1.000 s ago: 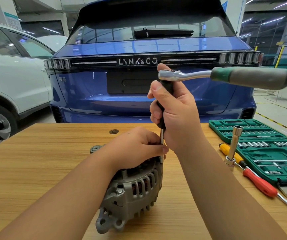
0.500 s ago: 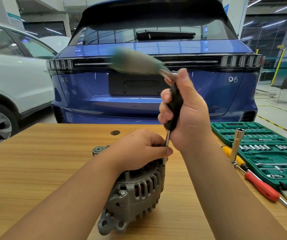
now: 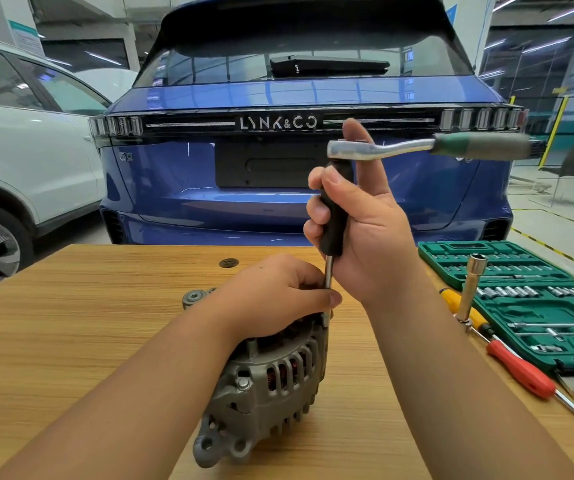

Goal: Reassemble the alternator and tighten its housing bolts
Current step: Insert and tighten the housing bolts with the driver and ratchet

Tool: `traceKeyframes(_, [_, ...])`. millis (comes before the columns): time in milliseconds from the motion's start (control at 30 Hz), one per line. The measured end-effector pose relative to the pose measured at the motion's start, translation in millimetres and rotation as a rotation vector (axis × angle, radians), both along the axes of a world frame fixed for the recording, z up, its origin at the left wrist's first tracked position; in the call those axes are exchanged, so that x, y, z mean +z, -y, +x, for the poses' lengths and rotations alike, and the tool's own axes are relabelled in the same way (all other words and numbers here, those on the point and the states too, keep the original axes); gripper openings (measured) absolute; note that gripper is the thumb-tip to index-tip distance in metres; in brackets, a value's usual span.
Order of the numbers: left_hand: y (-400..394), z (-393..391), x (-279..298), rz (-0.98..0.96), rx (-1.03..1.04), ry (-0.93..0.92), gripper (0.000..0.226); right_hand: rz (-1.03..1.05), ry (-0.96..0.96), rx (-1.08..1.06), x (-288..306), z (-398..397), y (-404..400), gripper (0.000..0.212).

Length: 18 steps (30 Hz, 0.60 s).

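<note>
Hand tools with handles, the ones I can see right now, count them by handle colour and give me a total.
Green-and-grey-handled steel ratchet: 1
Black-handled extension driver, gripped in the right hand: 1
Red-handled screwdriver: 1
Yellow-handled screwdriver: 1
Total: 4

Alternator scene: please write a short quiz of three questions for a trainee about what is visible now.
1. True or false: the left hand rests on the alternator.
2. Which hand grips the black extension handle under the ratchet? A) left B) right C) neither
3. Fill in: the ratchet's green grip points to the person's ____.

Key:
1. True.
2. B: the right hand holds it.
3. Right, toward the green socket case side of the table.
</note>
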State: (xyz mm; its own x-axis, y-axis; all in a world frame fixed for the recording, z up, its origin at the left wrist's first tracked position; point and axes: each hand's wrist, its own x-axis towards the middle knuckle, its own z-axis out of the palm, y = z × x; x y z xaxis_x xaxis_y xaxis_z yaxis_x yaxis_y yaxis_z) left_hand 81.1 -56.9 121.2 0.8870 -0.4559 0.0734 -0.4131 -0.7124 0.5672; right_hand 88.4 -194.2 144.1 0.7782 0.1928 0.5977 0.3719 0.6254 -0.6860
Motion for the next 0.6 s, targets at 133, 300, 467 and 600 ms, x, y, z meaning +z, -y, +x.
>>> traceKeyframes(133, [0, -1, 0, -0.005, 0.002, 0.000, 0.025, -0.031, 0.064, -0.039, -1, -1, -3, 0.041])
traceKeyframes(300, [1, 0, 1, 0.005, -0.016, 0.000, 0.024, 0.065, -0.016, 0.201, -1, 3, 5, 0.042])
traceKeyframes(467, [1, 2, 0, 0.008, -0.024, 0.004, 0.024, 0.076, -0.113, 0.127, 2, 3, 6, 0.059])
traceKeyframes(600, [0, 3, -1, 0.021, -0.028, 0.018, 0.025, -0.038, -0.107, -0.273, 8, -2, 1, 0.019])
